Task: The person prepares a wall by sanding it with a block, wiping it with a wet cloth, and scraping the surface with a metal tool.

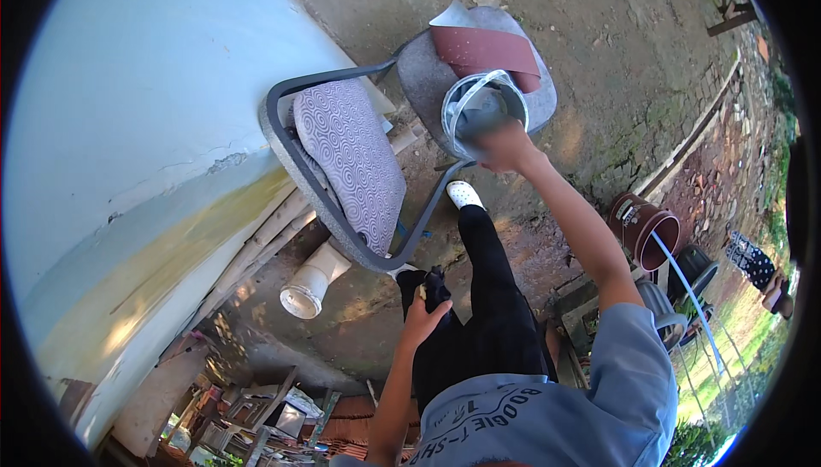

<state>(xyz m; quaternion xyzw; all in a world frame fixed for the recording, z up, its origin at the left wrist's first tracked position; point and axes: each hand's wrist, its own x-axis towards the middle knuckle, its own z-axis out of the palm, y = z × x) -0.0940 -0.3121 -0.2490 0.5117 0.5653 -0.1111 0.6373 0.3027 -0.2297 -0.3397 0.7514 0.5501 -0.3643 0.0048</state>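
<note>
An outdoor chair with a grey seat (419, 73) and a swirl-patterned backrest cushion (351, 159) stands beside the wall. On its seat is a clear-rimmed plastic bucket (451, 129), with grey, liquid-looking contents. My right hand (506, 147) is at the bucket's near side, partly over its opening; its fingers are blurred, so their grip cannot be made out. Behind the bucket a reddish-brown sheet (487, 52), like sandpaper with a pale curled end, lies on the seat. Low over my legs, my left hand (422, 320) is closed round a small black object (437, 289) whose kind is unclear.
A pale blue, stained wall (171, 125) runs along the left. By its base lies a white pipe-like cylinder (304, 292). Right of me stand a brown bucket (641, 227) and dark basins (694, 272). A person (761, 270) is at the far right. Clutter (274, 416) lies at lower left.
</note>
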